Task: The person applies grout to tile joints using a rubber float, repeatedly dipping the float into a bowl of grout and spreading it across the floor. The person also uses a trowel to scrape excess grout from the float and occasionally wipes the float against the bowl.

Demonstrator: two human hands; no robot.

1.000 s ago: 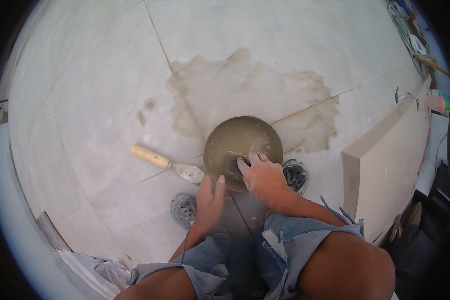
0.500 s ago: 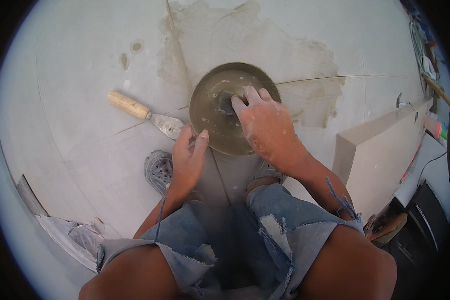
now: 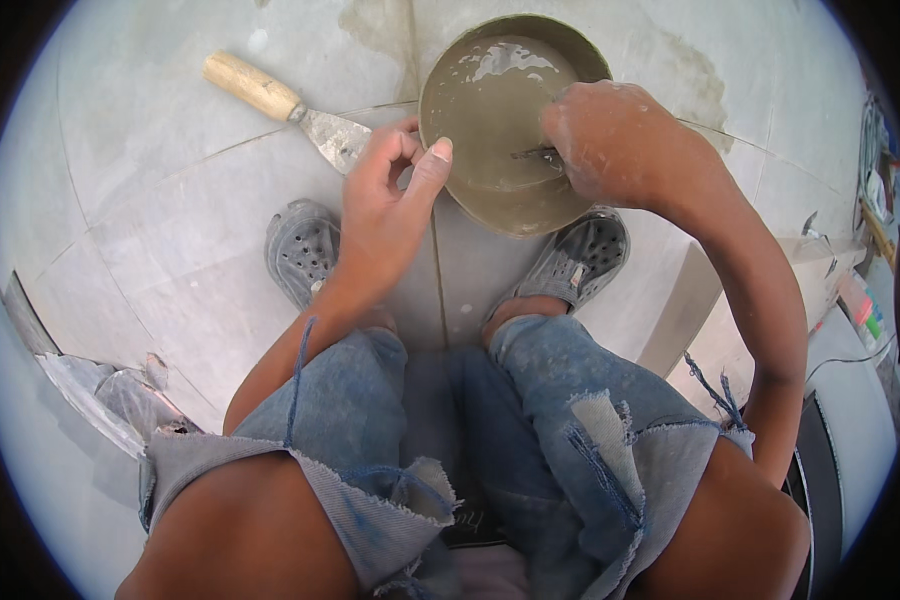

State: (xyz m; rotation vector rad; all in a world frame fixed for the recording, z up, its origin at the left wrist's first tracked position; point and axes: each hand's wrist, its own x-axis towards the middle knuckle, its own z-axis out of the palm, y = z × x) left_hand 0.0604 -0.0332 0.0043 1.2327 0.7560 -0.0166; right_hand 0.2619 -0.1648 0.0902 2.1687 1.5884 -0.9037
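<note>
A round tub (image 3: 515,222) of grey-brown, watery slurry (image 3: 505,110) stands on the tiled floor in front of my feet. My left hand (image 3: 395,190) is closed on the tub's left rim, thumb on the near side and fingers curled behind. Over the tub's right part, my right hand (image 3: 610,140) is closed round a dark, flat piece (image 3: 538,154). Only a thin edge of that piece shows at the slurry; the palm covers the rest. Left of the tub lies a putty knife (image 3: 260,88) with a wooden handle, its smeared blade pointing toward my left hand.
My feet in grey clogs (image 3: 305,250) flank the near side of the tub. A pale box-like block (image 3: 715,345) stands at the right, with cables and odds and ends beyond. Crumpled plastic sheeting (image 3: 120,395) lies at the left. Wet stains mark the far tiles.
The view has shifted, so tub and putty knife appear higher. My right hand has turned over and moved to the tub's right side with the dark piece. The left stays at the rim.
</note>
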